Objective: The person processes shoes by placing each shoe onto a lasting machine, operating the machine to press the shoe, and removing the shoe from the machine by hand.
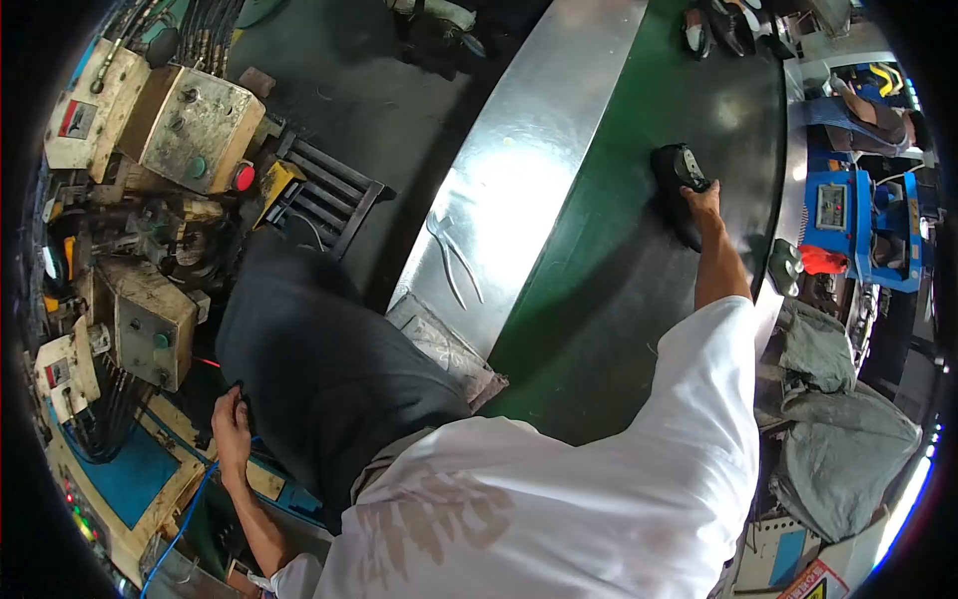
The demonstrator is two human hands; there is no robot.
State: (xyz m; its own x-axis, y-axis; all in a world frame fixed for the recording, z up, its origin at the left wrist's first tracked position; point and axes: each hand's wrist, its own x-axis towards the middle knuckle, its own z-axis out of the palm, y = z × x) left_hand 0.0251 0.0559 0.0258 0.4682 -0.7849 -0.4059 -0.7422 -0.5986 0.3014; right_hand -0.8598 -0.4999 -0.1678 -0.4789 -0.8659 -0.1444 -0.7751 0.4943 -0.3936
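Note:
At the upper right, my right hand is closed on a black shoe over the dark green conveyor surface. The shoe's opening shows something pale inside. On the lower left, beside my dark-trousered leg, hangs my left hand with its fingers curled near a small dark object; whether it grips that is unclear. Metal pliers lie with handles apart on the shiny metal ledge. A worn grey cloth or pad lies at the ledge's near end.
Machines with control boxes and a red button stand on the left. More shoes sit at the belt's far end. Across the belt are a blue machine, grey-green cloths and another person.

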